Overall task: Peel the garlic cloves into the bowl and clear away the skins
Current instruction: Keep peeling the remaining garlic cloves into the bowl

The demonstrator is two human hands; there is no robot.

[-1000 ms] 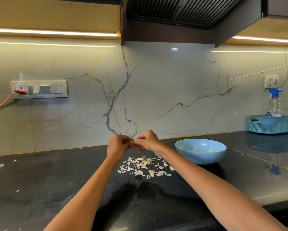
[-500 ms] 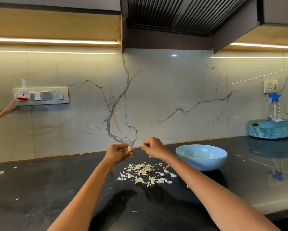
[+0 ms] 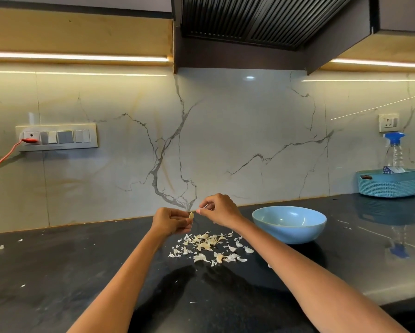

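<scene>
The left hand (image 3: 170,221) holds a garlic clove (image 3: 191,215) above the dark bench (image 3: 57,272), its fingers curled round the clove so that only the pale tip shows. The right hand (image 3: 219,210) is just beside it, thumb and forefinger pinched together on what looks like a thin strip of skin (image 3: 202,207); it is too small to be sure. Below the hands lies a loose scatter of skins (image 3: 208,247), and the blue bowl (image 3: 289,223) stands near on the right, its contents hidden from this angle.

The clove is likely small, light, firm and a little slick once bare, so a hold across its sides should suit. The skin is papery, tears easily and weighs next to nothing; pinching it at a loose edge near the tip seems best. Loose flakes could drift, so gathering them will need a gentle sweep.
</scene>
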